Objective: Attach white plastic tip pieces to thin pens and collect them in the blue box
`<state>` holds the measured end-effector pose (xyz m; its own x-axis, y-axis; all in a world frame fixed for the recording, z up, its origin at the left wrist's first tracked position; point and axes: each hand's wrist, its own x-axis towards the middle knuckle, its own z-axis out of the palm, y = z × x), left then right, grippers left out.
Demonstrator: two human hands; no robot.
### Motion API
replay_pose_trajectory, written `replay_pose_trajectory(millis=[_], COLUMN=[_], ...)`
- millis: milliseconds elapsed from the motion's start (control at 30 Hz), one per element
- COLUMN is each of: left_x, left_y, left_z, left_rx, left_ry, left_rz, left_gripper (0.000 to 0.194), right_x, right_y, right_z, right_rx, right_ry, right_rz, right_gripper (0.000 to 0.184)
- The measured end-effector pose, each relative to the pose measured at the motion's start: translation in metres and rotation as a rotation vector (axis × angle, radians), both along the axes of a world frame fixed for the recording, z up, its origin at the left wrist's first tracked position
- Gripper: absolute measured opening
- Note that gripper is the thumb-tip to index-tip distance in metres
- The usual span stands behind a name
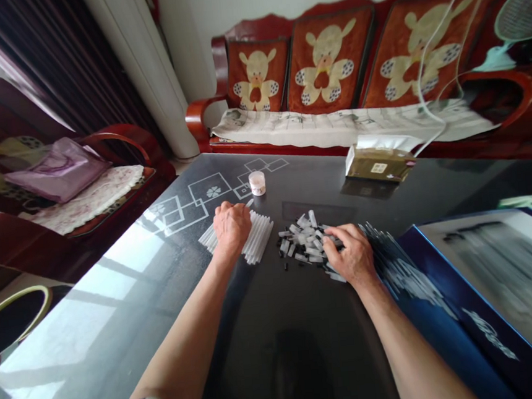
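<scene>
My left hand point(232, 227) is closed over a row of white pen barrels point(260, 237) on the dark table. A slim white barrel tip point(249, 203) sticks out past its fingers. My right hand point(352, 254) rests at the right side of a loose heap of translucent caps and small black plugs point(304, 239). Its thumb and forefinger are curved and apart, touching the heap. Just right of that hand lies a bundle of thin clear pen refills point(407, 268), partly hidden by the hand and wrist.
A blue-edged box point(471, 306) holding more thin clear sticks stands at the right. A small round white tub point(257, 183) sits beyond the barrels. Farther back is a tissue box point(379, 162). A red wooden sofa point(203, 115) and a fan point(522, 12) stand behind the table.
</scene>
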<state>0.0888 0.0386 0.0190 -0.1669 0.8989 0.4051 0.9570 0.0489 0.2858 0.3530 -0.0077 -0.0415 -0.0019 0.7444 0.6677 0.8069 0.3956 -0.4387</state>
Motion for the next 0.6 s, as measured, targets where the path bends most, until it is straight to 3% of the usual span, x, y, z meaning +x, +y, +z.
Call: replay_pose_trajectory(millis=[167,300,433,600], left_x=[-0.025,-0.023,0.007,0.070], left_y=[-0.010,-0.014,-0.017,-0.029], left_z=[-0.013,-0.016,-0.018,-0.041], left_rx=[-0.112,0.032,0.150,0.162], left_ry=[0.083,0.045,0.013,-0.043], left_rz=[0.077,0.005,-0.193,-0.450], left_gripper=[0.032,0.024,0.023,0.024], right_x=[0.000,-0.001,-0.001,-0.003], right_y=[0.000,0.001,0.001,0.000], right_z=[-0.001,-0.002,-0.001,-0.002], right_rx=[-0.001,-0.002,-0.009,-0.027], right_ry=[0.004,0.008,0.023,0.038], right_rz=[-0.001,0.003,0.011,0.087], right_gripper=[0.014,0.015,0.015,0.020])
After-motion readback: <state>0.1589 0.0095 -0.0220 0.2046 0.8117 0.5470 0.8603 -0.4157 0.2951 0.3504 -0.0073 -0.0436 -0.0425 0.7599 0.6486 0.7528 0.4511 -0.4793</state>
